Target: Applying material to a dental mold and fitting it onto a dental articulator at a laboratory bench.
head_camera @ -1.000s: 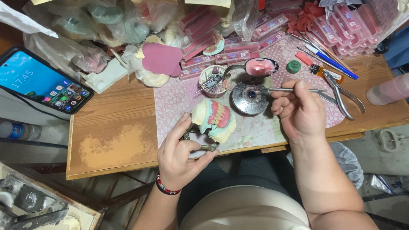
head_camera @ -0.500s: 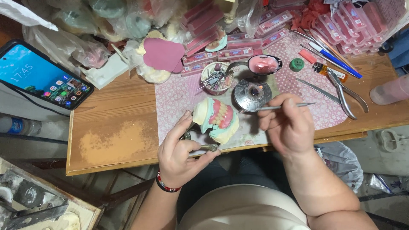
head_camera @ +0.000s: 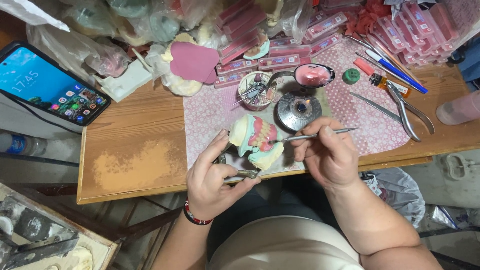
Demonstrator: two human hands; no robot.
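Head camera view, looking down at a cluttered wooden workbench (head_camera: pixel 135 150) and a person's two bare hands near its front edge. Left hand (head_camera: pixel 215 175) is closed around the metal frame under a dental model (head_camera: pixel 256 140), a pale plaster cast with pink wax gums and a row of teeth, holding it over the front edge of a pink patterned mat (head_camera: pixel 220 112). Right hand (head_camera: pixel 327 152) is pinched around a thin metal wax tool (head_camera: pixel 312 136), gripped like a pen. The tool's long axis runs nearly level, left to right; its working tip points left and touches the pink gum, just beside the right hand. A small lit burner (head_camera: pixel 299 107) sits just behind the model, farther from the front edge. A phone (head_camera: pixel 47 85) lies at the bench's far left corner, well apart.
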